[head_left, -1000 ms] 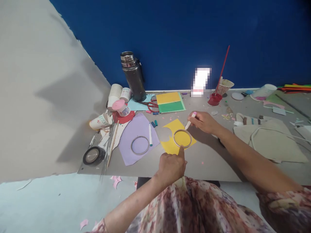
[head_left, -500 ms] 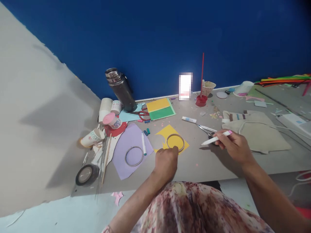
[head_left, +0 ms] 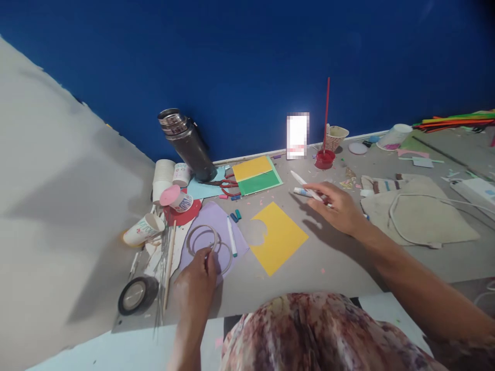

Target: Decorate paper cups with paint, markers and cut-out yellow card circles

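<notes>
Head camera: near, above desk [head_left: 294,273], facing forward and down; blue wall [head_left: 247,77] at 12 o'clock, wearer's garment [head_left: 294,335] at 6.

Past the worktop's [head_left: 251,296] front edge I can see a garment [head_left: 301,330] blotched in wine red, dusty pink, cream and muted purple, softly creased. The right sleeve [head_left: 464,353], darker in shadow, leaves the forearm [head_left: 413,278] uncovered; left hand [head_left: 197,278] and right hand [head_left: 334,206] are bare.
</notes>
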`<control>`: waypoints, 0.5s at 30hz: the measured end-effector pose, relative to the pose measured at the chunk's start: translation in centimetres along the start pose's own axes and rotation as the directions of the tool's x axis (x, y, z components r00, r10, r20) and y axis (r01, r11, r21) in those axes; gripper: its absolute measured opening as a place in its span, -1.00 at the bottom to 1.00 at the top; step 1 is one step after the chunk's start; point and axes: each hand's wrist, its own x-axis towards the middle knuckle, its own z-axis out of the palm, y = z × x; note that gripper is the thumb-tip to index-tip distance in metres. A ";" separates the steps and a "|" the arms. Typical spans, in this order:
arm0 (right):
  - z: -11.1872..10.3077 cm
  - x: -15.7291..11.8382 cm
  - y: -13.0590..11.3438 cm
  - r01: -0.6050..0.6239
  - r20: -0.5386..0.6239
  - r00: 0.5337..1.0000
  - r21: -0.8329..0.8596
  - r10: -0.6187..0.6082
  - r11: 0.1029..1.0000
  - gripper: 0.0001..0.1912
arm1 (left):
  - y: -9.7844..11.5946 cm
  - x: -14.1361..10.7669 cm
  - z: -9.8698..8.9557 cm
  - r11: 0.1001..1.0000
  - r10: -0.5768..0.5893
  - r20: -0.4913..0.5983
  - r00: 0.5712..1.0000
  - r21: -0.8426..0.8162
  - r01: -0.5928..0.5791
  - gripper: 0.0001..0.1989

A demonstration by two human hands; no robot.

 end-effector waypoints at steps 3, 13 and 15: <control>3.3 3.0 -1.0 0.109 0.158 0.983 -0.059 -0.098 0.992 -0.63 | -0.5 0.2 0.1 1.000 -0.006 -0.005 1.000 0.014 0.006 -0.70; 8.1 5.4 -2.7 0.221 0.333 0.935 -0.276 -0.123 0.935 -0.70 | 0.0 -1.7 3.5 0.866 0.306 -0.301 0.903 -0.307 -0.396 -0.77; 6.8 3.5 -2.4 0.084 0.342 0.939 -0.339 0.039 0.937 -0.68 | 1.3 -2.1 4.6 0.752 0.470 -0.298 0.831 -0.358 -0.553 -0.76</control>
